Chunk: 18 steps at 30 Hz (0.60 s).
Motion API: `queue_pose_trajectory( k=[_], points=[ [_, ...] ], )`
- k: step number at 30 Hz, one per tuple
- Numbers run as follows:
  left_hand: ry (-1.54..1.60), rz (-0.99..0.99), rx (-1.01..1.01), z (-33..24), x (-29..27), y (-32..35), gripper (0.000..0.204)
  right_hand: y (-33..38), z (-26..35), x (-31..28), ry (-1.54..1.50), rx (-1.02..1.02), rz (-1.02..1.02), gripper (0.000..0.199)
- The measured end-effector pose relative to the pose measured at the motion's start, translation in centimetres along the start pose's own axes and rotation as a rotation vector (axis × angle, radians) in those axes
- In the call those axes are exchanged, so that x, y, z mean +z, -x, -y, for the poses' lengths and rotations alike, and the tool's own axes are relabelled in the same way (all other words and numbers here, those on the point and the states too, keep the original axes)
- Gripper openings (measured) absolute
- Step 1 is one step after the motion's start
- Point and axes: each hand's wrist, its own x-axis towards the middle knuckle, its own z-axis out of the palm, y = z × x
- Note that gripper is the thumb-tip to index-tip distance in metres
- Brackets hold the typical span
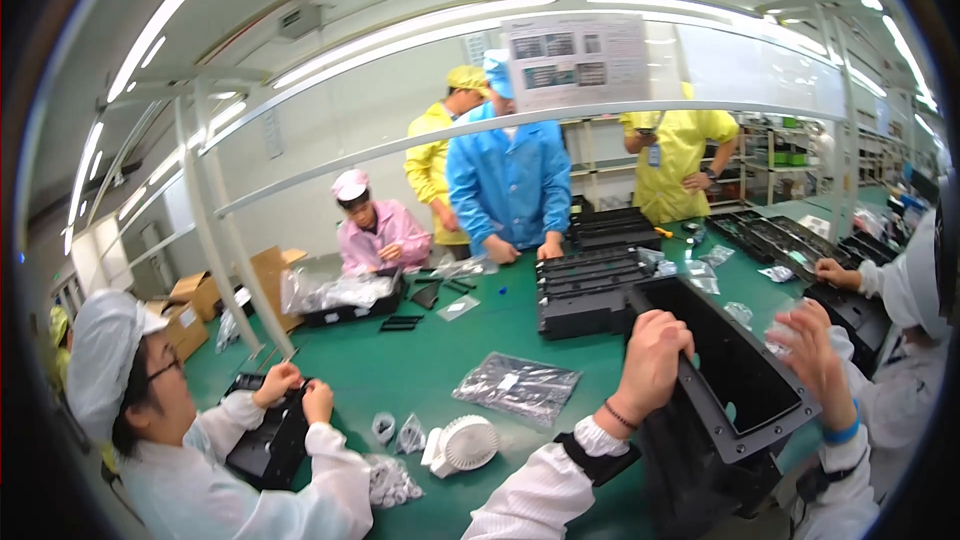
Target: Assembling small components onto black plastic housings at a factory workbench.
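At the lower right of the frame my left hand [655,355] is closed over the near rim of a big black housing [735,395] tipped up at the surface [420,365] edge. My right hand [815,360] pinches a small clear bag [782,335] above its opening. I judge a one-handed hold could let the housing slide toward my lap, or knock the white fan [462,443] at lower centre. Farther up, stacked black trays [590,290] stand close.
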Motion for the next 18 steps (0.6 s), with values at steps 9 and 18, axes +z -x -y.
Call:
queue_pose_trajectory(
  k=[9, 18],
  points=[
    [-0.491, 0.038, -0.059, -4.1, 0.4, 0.3, 0.029, 10.7, -4.8, 4.1, -0.074, 0.206, -0.301, 0.046],
    [-0.534, 0.411, -0.071, -9.4, -2.0, -0.5, 0.05, 7.0, -4.2, 0.8, -0.058, 0.153, -0.177, 0.041]
  ],
)
